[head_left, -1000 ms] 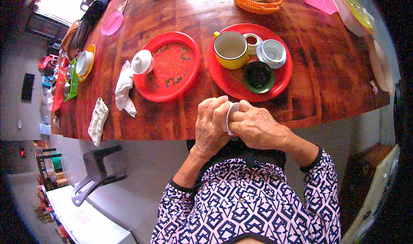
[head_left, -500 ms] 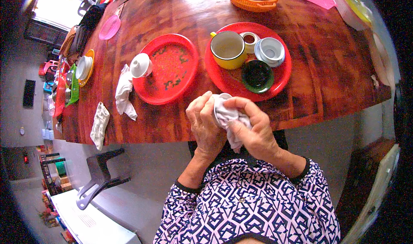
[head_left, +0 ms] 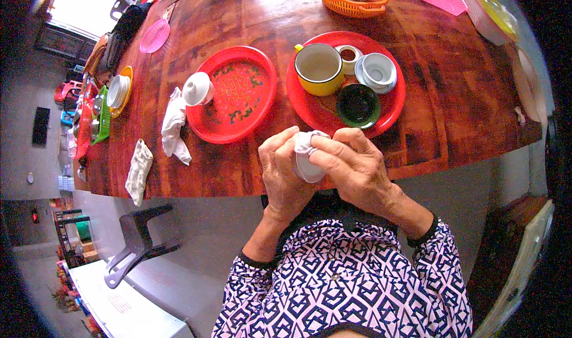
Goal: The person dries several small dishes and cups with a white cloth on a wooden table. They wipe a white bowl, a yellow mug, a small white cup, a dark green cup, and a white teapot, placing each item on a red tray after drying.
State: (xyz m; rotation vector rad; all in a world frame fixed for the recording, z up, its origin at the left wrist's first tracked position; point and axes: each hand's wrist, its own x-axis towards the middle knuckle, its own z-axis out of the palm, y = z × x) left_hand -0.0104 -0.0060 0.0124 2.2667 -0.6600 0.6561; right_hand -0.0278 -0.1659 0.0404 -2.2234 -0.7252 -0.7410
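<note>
Close to the table's front edge, my left hand [head_left: 280,174] grips a small white cup [head_left: 311,170] by its side. My right hand [head_left: 364,172] is closed on a white cloth [head_left: 304,142], pressing it over the cup's far rim with bent fingers. Most of the cloth is hidden behind those fingers. Just beyond my hands is a red round tray [head_left: 393,108]. It carries a yellow enamel mug [head_left: 319,86], a dark green bowl [head_left: 358,106], stacked white cups [head_left: 378,70] and a small white pot [head_left: 347,55] with something reddish-brown inside.
Left of centre lies another red tray [head_left: 235,100] with a white knobbed lid or cup [head_left: 198,89] at its left side. Two crumpled cloths, one white [head_left: 174,126] and one patterned [head_left: 139,171], rest nearby. An orange basket [head_left: 357,7] stands at the back; a dark stool [head_left: 140,237] is below left.
My right hand has shifted the cloth from inside the cup to its far rim, its fingers now bent over the top. The cup's near side has come into view.
</note>
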